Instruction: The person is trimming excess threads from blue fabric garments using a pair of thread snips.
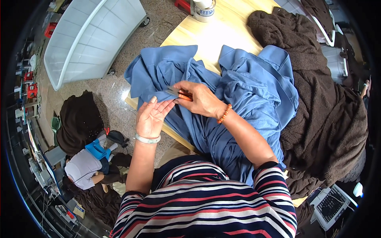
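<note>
Centrally, the right hand [200, 100] pinches orange-handled snips [179, 94] over the blue garment [246, 99]; the left hand [151, 117] lies open, palm up, just beside them.

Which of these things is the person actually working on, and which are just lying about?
In use:
blue garment
small orange-handled snips in the right hand
left hand, open beside them

Lying about:
brown fleece pile
white bin
white jar
dark cloth on floor

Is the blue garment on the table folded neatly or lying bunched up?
Bunched up. The blue garment lies in loose rumpled folds across the wooden table, part hanging over the near edge, with nothing squared or stacked.
</note>
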Motion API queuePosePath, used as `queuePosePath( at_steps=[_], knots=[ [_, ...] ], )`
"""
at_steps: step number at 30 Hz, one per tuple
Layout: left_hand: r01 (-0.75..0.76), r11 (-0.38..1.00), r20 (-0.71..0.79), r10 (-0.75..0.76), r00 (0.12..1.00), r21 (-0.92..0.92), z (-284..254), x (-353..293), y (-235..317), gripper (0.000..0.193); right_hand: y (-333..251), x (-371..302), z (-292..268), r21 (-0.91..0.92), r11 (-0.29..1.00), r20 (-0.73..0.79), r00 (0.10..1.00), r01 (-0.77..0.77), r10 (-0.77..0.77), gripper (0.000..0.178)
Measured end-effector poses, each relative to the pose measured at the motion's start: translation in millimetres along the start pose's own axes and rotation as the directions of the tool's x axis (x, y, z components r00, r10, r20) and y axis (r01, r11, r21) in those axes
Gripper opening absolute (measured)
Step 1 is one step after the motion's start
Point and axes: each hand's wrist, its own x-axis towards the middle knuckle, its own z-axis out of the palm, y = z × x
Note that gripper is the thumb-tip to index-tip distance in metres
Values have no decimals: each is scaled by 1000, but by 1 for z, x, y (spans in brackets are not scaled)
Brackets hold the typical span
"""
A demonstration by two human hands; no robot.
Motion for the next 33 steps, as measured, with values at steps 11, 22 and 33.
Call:
queuePosePath(
  at_steps=[11, 22, 33],
  knots=[
    [176, 984, -20, -176, 984, 16, 6, 4, 8, 18, 7, -38, 7, -550, 805, -156, 920, 222, -361, 28],
    [56, 992, -47, -51, 998, 115, 23, 1, 7, 21, -29, -50, -1, -152, 983, -174, 982, -107, 80, 34],
    [27, 989, 19, -30, 999, 145, 34, -1, 3, 21, -29, -42, 6, -320, 945, -211, 978, -74, 6, 29]
  ],
)
